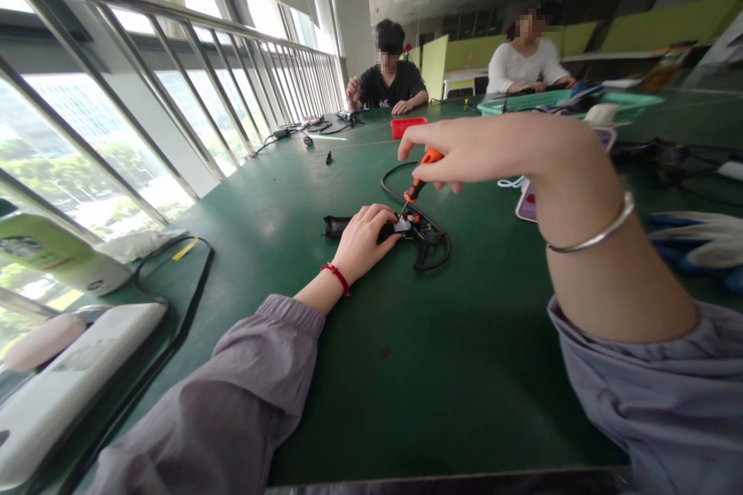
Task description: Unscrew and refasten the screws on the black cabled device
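Note:
My left hand is closed over a black elongated device and presses it to the green table. At its right end the device lies opened, with wires and small metal parts showing. A black cord curls around that end. Above it, my right hand grips an orange-and-black screwdriver by the handle. The screwdriver slants down, and its tip meets the exposed parts or stops just over them; I cannot tell which. My left fingertips are partly hidden behind the hand.
A red tray and a teal basket stand farther back. Blue-white gloves lie at right. A white power strip and black cable are at left, beside a metal railing. Two people sit across the table.

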Demonstrator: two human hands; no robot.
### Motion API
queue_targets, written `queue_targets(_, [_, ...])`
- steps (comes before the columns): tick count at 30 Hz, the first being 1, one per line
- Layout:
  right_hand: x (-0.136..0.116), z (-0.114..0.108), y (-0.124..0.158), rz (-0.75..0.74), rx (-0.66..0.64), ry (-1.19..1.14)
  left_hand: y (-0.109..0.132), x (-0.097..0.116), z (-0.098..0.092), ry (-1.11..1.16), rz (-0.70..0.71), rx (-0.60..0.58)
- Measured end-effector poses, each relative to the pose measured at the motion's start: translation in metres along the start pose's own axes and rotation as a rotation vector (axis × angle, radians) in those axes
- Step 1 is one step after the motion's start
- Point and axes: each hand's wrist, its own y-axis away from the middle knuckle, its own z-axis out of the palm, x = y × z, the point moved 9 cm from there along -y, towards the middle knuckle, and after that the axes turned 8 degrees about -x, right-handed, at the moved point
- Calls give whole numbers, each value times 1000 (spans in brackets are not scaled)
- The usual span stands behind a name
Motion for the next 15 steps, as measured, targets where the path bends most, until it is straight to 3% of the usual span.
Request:
queue_targets(6, [10,3,0,109,-36,28,0,1,0,0,6,9])
queue_targets(11, [4,-4,-1,-5,26,32,1,0,1,-4,3,3])
queue_targets(15, [7,0,-1,69,-27,32,0,1,0,-1,4,7])
